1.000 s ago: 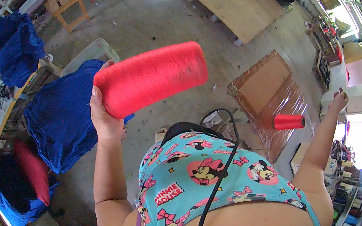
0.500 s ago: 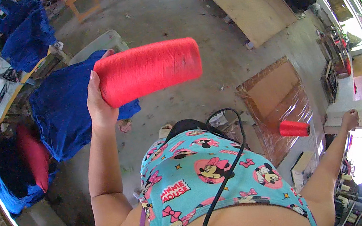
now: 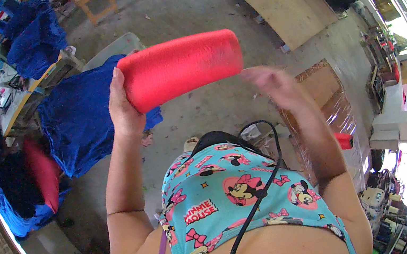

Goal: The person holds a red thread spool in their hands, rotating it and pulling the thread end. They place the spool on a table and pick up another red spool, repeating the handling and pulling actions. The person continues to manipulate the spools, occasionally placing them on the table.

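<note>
I hold the big red thread cone [image 3: 180, 69] up by its wide end, my left hand [image 3: 124, 108] closed around it. My right hand [image 3: 274, 83] is blurred beside its narrow end, fingers spread and empty. I judge the next move needs a grip there.

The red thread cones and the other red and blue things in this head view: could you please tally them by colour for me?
Red: 3 – the large thread cone held in the left hand, a small thread cone low on the right, and a red cushion.
Blue: 2 – the cloth pile beside the left hand and the far cloth heap.
Total: 5
</note>
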Available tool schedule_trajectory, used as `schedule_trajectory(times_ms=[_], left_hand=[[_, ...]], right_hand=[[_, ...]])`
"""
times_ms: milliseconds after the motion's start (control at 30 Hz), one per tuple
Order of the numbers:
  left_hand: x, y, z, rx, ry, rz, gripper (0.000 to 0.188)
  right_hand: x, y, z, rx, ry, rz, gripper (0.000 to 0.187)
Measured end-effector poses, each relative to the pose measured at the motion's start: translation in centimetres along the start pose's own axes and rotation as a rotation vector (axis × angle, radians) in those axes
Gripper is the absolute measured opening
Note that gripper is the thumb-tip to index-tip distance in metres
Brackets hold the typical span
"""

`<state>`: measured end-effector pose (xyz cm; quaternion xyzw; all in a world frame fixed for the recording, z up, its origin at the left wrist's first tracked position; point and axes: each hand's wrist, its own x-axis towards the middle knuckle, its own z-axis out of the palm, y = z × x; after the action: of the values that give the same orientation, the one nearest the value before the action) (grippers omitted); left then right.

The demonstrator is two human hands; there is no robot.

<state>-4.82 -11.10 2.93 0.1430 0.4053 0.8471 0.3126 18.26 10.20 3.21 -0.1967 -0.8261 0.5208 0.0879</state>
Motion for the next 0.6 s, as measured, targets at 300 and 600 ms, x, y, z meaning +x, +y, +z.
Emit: schedule_trajectory(times_ms=[300,600], left_hand=[[-1.7,-2.4,-0.1,-0.183,0.152,-0.113,0.059],[-2.4,-2.6,-0.7,-0.225,0.206,-0.102,0.05]], right_hand=[[1.0,-7.7,7.2,0.192,-0.28,0.141,0.021],[-0.5,-6.5,2.8,0.46,0.173,-0.192,0.016]])
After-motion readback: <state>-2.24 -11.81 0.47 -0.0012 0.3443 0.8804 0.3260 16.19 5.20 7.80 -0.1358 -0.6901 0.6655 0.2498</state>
